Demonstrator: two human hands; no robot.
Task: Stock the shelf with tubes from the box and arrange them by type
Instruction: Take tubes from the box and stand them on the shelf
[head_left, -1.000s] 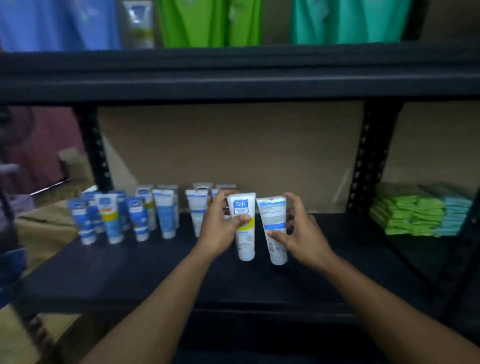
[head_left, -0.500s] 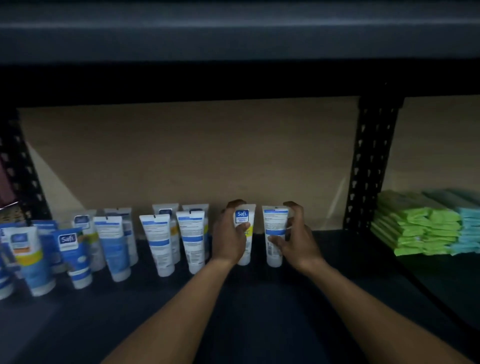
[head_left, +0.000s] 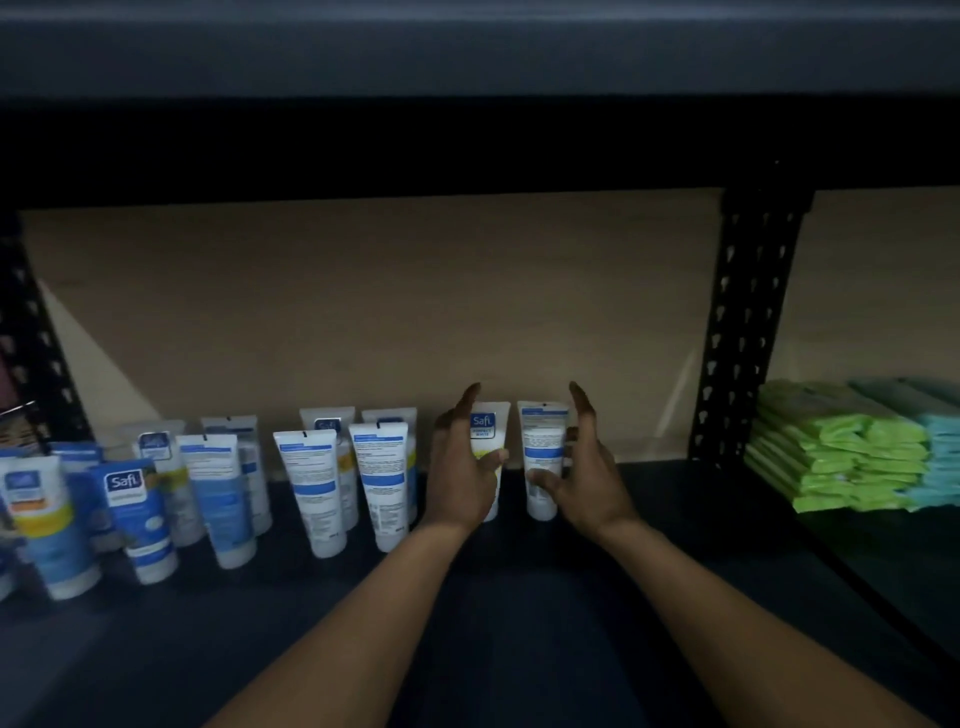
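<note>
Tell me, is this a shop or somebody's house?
Probably a shop or its stockroom: a black metal shelf holds many matching Safi tubes standing in rows, with stacked green packets to their right.

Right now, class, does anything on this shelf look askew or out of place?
Mildly: the rightmost tube shows its printed back, while the neighbouring tube shows the Safi logo. Facings are mixed along the row; nothing looks spilled.

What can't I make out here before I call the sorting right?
- Box: outside the head view.
- Leftmost tubes: cut by the left edge, blurred.
- Back tubes: labels mostly hidden by front tubes.
- Left tube: lower half behind the left hand.
- Right tube: print too small and dim; type unclear.
</note>
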